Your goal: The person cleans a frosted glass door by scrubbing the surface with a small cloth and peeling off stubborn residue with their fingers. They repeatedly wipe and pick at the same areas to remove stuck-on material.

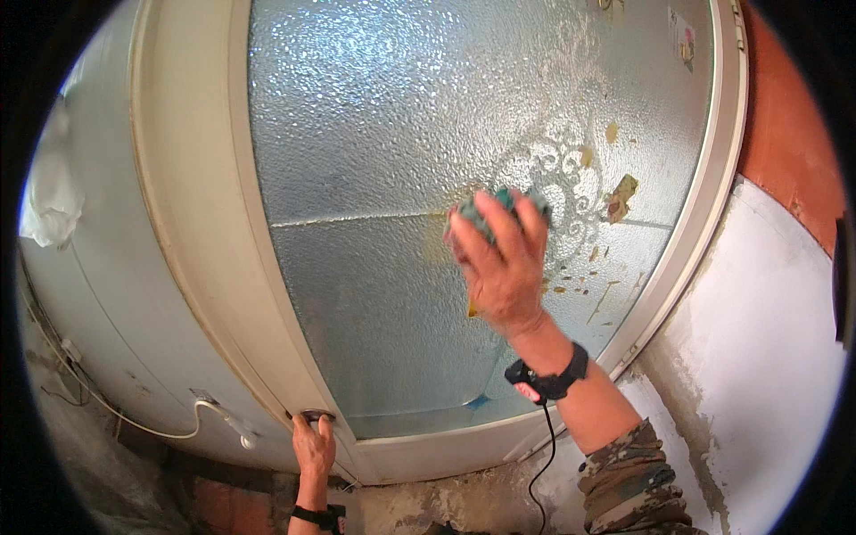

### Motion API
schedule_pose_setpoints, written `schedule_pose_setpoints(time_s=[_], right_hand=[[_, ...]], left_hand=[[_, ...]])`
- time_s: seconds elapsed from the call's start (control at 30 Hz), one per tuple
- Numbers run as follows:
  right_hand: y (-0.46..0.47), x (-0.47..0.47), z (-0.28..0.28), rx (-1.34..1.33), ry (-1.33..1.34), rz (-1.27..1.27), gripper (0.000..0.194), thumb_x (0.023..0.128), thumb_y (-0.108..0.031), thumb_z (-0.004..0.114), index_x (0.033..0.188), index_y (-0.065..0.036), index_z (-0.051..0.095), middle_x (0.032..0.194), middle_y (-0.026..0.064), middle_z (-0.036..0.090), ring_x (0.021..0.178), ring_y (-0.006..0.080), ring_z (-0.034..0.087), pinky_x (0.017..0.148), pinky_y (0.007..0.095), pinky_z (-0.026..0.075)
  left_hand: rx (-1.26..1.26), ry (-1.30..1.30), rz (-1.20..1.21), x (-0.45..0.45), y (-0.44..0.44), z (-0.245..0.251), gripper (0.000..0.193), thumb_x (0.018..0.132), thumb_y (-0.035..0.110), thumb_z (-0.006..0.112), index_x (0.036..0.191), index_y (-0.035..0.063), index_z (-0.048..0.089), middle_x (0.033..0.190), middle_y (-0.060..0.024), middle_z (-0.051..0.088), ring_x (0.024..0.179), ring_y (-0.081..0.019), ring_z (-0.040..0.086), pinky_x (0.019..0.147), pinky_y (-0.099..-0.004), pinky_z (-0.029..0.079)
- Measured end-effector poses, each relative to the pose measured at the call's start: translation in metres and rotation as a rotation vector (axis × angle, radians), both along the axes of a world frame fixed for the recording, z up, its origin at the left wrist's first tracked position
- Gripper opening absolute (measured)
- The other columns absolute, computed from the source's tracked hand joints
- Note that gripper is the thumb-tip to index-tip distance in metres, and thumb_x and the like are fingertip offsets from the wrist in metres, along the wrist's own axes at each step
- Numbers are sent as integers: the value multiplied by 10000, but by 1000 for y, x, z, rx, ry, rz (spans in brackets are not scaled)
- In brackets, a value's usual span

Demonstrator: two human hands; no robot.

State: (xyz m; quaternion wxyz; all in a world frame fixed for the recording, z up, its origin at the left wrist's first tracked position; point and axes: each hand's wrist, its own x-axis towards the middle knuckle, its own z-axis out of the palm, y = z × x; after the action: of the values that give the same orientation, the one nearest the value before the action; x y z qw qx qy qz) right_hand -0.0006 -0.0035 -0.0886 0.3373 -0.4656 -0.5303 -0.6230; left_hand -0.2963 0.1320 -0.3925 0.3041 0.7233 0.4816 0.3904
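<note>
A textured glass door pane [374,321] in a cream frame [200,200] fills the middle of the view. My right hand [505,267] presses a crumpled dark green cloth [485,217] against the glass, beside a scroll-shaped pattern [568,174]. Yellow-brown residue marks [612,132] and a larger brown scrap [622,198] stick to the pane right of the hand. Low on the left of the frame, my left hand [313,445] grips a dark door handle [314,415]. Both wrists wear black straps.
On the left, a pale cable [134,426] runs along the wall to a white fitting [247,439], below a hanging white plastic bag [53,187]. Hinges line the frame's right edge, next to a white and orange-red wall [789,134]. A black cable [550,461] hangs from my right wrist.
</note>
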Motion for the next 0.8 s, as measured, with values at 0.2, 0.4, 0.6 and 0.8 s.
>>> schedule_pose_setpoints(time_s=[0.2,0.4,0.6,0.8], right_hand=[[-18,-7,-62,-221,-2,-36,361,817,-202,818,1169,-220,738,1377,-9,584,1302,308,511,996,506,461],[-31,8,-47,-235,-20,-6,390,817,-254,826,1196,-230,738,1405,-15,578,1328,301,491,1001,478,445],[-39,65,74,115,-9,-125,245,890,-175,738,1135,-192,733,1274,35,610,1193,281,520,1019,435,430],[-22,53,82,269,11,-92,281,874,-193,753,1152,-169,721,1272,40,604,1163,283,529,975,431,453]], left_hand=[[24,15,-13,-1,2,-5,375,949,242,643,1070,-78,490,994,-352,619,953,-549,603,829,-553,487],[51,-10,8,0,2,-2,380,946,246,638,1089,-83,515,1021,-343,633,968,-540,611,843,-543,492],[-28,74,26,-1,2,1,398,943,240,640,1147,-82,524,1037,-348,649,996,-541,619,864,-550,490],[72,43,32,1,4,-4,405,942,256,635,1102,-93,508,992,-379,641,956,-567,615,834,-567,493]])
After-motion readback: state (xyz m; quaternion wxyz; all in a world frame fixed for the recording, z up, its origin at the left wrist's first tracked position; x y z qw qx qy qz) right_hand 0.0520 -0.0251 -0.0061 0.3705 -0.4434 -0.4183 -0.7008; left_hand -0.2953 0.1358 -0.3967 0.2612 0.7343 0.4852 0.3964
